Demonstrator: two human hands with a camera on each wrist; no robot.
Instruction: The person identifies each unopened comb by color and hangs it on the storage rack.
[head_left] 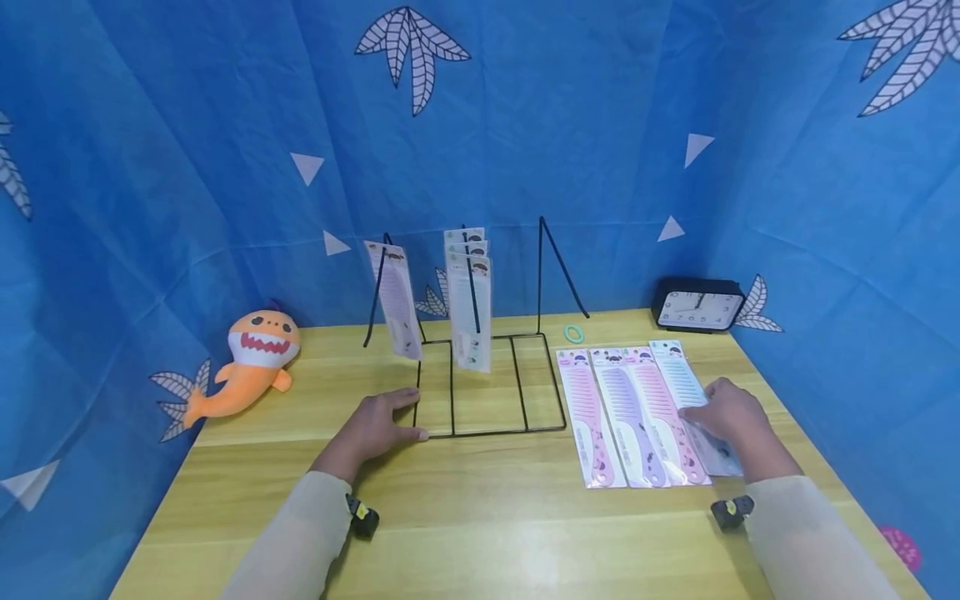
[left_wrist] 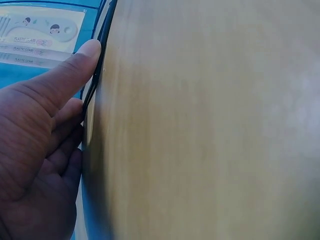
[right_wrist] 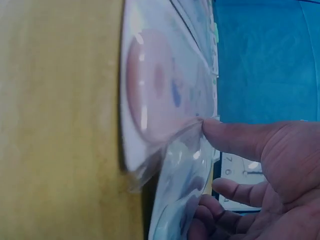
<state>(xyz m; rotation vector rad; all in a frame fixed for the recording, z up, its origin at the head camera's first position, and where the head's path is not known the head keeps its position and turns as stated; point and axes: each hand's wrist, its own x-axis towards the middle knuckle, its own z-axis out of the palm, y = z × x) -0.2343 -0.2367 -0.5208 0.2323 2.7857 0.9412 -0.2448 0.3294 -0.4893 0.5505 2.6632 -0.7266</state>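
My left hand [head_left: 378, 425] rests at the front left corner of a black wire display rack [head_left: 495, 432], thumb and index finger spread apart and touching its base wire. In the left wrist view the thumb [left_wrist: 75, 67] lies against the wire. On the right, my right hand [head_left: 729, 412] grips a packaged pale green-blue comb [head_left: 675, 371] across its width, thumb at the left edge. The right wrist view shows this clear pack [right_wrist: 175, 185] between thumb and fingers, beside a pink comb's pack [right_wrist: 155, 95]. That pink comb [head_left: 660, 408], a purple comb [head_left: 633, 408] and another pink comb [head_left: 587, 408] lie alongside.
Packaged combs [head_left: 470, 325] hang on the rack's middle hook and a purple one [head_left: 397, 300] on the left hook; the right hook [head_left: 564, 267] is bare. A green ring [head_left: 573, 333], a black clock [head_left: 699, 306] and an orange shark plush [head_left: 255, 362] sit towards the back.
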